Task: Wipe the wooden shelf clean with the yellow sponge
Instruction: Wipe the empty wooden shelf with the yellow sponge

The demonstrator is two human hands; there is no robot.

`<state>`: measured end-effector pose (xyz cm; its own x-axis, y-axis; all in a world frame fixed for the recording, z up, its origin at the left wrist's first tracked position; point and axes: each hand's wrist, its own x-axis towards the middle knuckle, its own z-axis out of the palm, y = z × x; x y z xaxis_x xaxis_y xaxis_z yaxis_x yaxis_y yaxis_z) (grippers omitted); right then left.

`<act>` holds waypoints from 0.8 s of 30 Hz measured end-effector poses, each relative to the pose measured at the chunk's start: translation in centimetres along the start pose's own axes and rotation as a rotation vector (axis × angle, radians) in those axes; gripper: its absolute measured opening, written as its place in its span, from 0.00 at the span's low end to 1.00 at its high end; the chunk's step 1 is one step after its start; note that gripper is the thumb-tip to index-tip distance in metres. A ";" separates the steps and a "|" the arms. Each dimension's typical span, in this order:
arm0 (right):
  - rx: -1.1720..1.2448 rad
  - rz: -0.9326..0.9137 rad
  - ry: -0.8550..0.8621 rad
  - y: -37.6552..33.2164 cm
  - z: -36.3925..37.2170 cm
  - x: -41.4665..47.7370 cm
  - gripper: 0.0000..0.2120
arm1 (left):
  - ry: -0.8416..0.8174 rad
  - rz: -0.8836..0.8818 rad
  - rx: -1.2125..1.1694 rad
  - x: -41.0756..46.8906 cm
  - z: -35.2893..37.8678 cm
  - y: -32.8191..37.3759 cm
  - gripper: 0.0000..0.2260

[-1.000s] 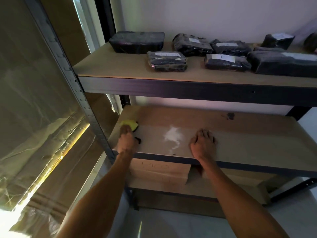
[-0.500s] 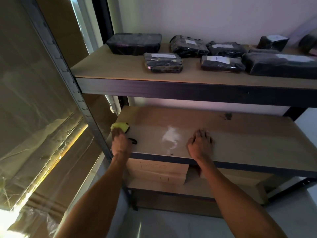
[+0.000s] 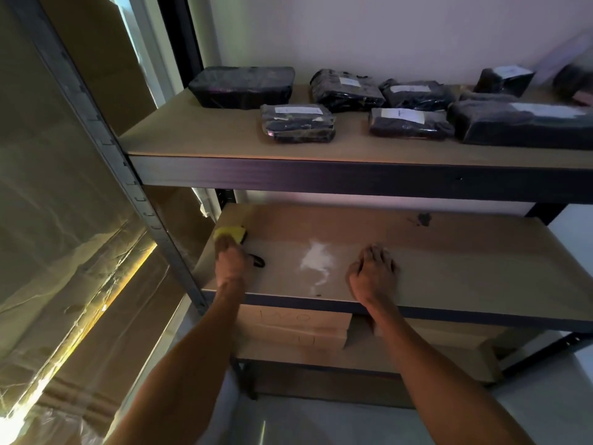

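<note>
The wooden shelf (image 3: 449, 261) is the middle board of a metal rack. My left hand (image 3: 229, 263) grips the yellow sponge (image 3: 229, 233) and presses it onto the shelf's far left side. A white smear (image 3: 316, 260) lies near the shelf's middle front, and a dark spot (image 3: 424, 219) sits toward the back. My right hand (image 3: 372, 273) rests palm down on the shelf near its front edge, just right of the smear, holding nothing. A small black loop (image 3: 256, 260) lies on the board beside my left hand.
The upper shelf (image 3: 199, 139) carries several dark wrapped packages (image 3: 296, 123). A metal upright (image 3: 134, 187) stands at the left, with plastic-wrapped panels (image 3: 48, 220) beyond it. Cardboard boxes (image 3: 295, 326) sit on the board below the wiped shelf.
My left hand has slid the sponge a little leftward along the shelf's left side. The right hand has stayed in place.
</note>
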<state>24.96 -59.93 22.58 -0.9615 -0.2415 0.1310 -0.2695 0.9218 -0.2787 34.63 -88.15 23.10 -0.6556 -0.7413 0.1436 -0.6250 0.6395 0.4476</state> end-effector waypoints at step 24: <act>-0.042 0.010 0.022 -0.1 0.0 0.0 0.27 | -0.318 0.555 -0.361 6.5 4.6 5.7 0.19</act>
<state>24.99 -59.98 22.57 -0.9625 -0.2263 0.1494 -0.2573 0.9361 -0.2397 24.81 -88.36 22.51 -0.9607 -0.1978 0.1950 -0.0229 0.7559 0.6542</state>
